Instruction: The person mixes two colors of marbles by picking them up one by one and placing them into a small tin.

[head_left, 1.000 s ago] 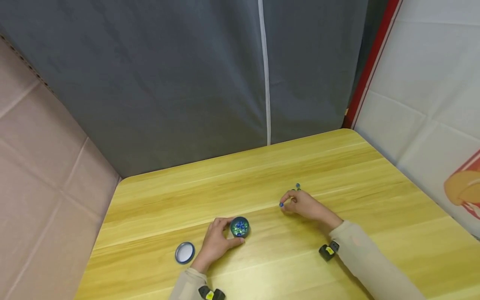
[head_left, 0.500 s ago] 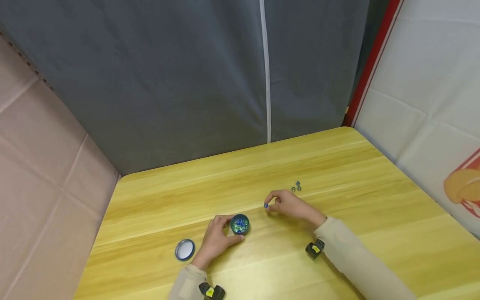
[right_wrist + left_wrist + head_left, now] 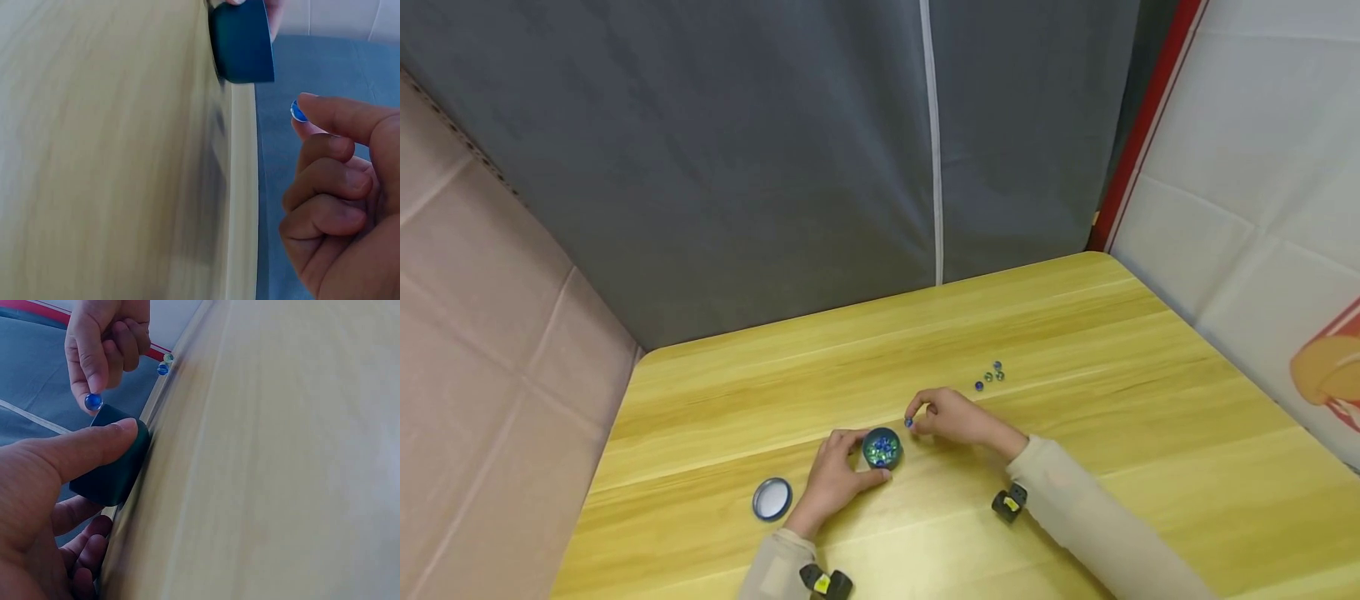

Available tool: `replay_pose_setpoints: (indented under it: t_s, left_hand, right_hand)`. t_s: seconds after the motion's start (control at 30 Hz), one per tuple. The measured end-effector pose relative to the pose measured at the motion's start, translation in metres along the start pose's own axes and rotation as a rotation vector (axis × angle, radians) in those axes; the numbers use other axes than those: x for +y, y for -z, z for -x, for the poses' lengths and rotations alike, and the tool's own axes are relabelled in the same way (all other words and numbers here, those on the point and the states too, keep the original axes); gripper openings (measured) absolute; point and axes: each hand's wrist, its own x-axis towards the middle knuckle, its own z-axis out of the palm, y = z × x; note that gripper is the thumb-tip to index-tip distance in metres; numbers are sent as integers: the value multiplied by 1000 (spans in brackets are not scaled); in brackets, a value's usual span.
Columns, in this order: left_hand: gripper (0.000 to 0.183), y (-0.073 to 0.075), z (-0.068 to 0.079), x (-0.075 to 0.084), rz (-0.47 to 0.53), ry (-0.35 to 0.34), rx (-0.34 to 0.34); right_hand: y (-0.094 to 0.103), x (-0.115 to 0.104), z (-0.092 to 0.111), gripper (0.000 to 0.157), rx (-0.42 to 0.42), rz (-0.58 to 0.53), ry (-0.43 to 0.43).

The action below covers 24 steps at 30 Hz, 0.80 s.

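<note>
My left hand (image 3: 835,482) grips a small round dark teal tin (image 3: 115,472) standing on the table, thumb on the near side and fingers around the far side. Several blue and green glass marbles (image 3: 883,451) lie inside it. Between thumb and index finger, my right hand (image 3: 951,414) pinches a blue glass marble (image 3: 299,112). In the head view this marble is just right of the tin, near its rim; the left wrist view has it right above the rim. The other right fingers are curled in.
Farther back on the wooden table (image 3: 1075,467), several loose marbles (image 3: 988,377) lie in a small group. A round lid (image 3: 772,498) with a blue rim and pale inside lies left of my left hand. A grey curtain (image 3: 737,183) hangs behind the table.
My right hand has moved left from beside the loose marbles to near the tin, carrying the blue marble. The loose marbles have come into full view. My left hand and the tin stayed put.
</note>
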Motion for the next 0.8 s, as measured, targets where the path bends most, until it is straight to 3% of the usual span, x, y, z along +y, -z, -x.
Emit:
replay_pose_setpoints:
  t_s: [0.8]
  left_hand:
    - [65, 0, 1, 0, 17, 5, -11]
  right_hand:
    - [-29, -14, -5, 13, -59, -33, 49]
